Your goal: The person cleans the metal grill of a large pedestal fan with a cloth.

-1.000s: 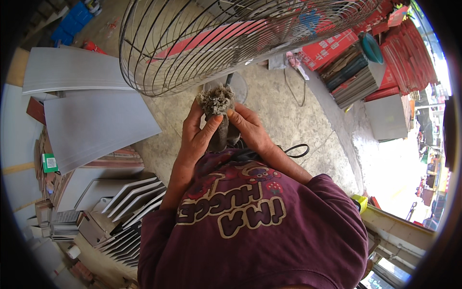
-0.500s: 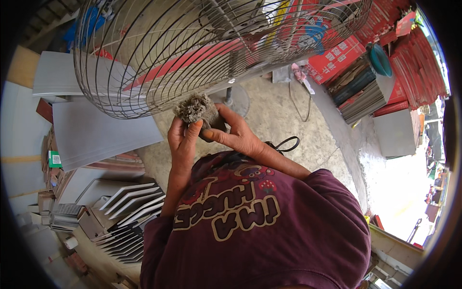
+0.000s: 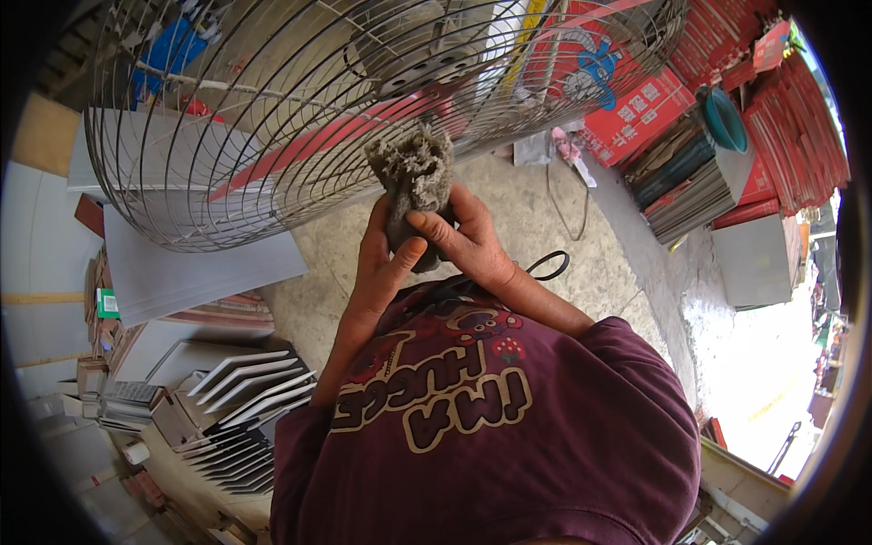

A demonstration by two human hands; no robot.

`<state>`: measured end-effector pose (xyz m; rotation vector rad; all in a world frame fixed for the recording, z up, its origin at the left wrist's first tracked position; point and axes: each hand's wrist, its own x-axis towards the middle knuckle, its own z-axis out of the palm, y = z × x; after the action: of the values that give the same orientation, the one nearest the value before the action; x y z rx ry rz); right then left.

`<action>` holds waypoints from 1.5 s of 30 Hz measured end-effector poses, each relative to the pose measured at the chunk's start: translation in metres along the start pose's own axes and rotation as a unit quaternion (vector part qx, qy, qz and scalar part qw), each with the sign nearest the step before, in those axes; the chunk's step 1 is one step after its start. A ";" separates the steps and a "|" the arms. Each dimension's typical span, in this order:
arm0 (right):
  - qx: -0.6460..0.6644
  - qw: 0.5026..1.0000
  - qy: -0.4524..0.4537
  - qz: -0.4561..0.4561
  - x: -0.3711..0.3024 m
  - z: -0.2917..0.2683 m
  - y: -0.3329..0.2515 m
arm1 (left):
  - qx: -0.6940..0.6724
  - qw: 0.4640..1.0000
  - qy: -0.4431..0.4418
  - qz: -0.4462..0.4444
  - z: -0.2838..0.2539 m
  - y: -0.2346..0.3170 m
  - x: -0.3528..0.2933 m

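Note:
In front of my chest I hold a grey, shaggy, dirty rag (image 3: 420,177), bunched up with its frayed, fluffy end at the top. My left hand (image 3: 374,272) is closed around its left side, thumb near the lower edge. From the right, my right hand (image 3: 477,243) grips it too, with the thumb lying across the front. The wire cage of a large fan (image 3: 263,163) with red blades is just beyond the rag. Whether the rag touches the cage I cannot tell. My fingers behind the rag are hidden.
Grey boards (image 3: 195,263) lie at the left. Below them, white panels (image 3: 245,381) stand in a rack. Red cartons (image 3: 636,123), a teal basin (image 3: 727,120) and stacked flat red sheets (image 3: 795,136) are at the far right. A black cord loop (image 3: 551,263) shows beside my right forearm.
Both hands have moved right with the rag, and its frayed end now stands higher above my fingers. In the picture the fan cage has shifted left.

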<state>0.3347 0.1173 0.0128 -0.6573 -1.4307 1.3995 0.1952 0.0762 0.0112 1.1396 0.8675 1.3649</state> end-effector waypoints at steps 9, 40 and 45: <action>0.129 0.980 0.093 0.118 0.017 -0.028 0.009 | 0.036 0.997 -0.003 -0.075 0.015 -0.029 0.012; -0.133 0.991 -0.004 -0.017 -0.002 0.003 -0.013 | 0.036 0.996 0.009 -0.082 -0.003 -0.011 -0.016; -0.263 0.956 -0.024 -0.126 0.004 0.004 -0.036 | 0.133 0.991 0.021 0.022 -0.005 0.003 -0.014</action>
<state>0.3388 0.1123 0.0483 -0.7409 -1.8765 0.8405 0.1889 0.0620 0.0107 1.3422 1.0849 1.3406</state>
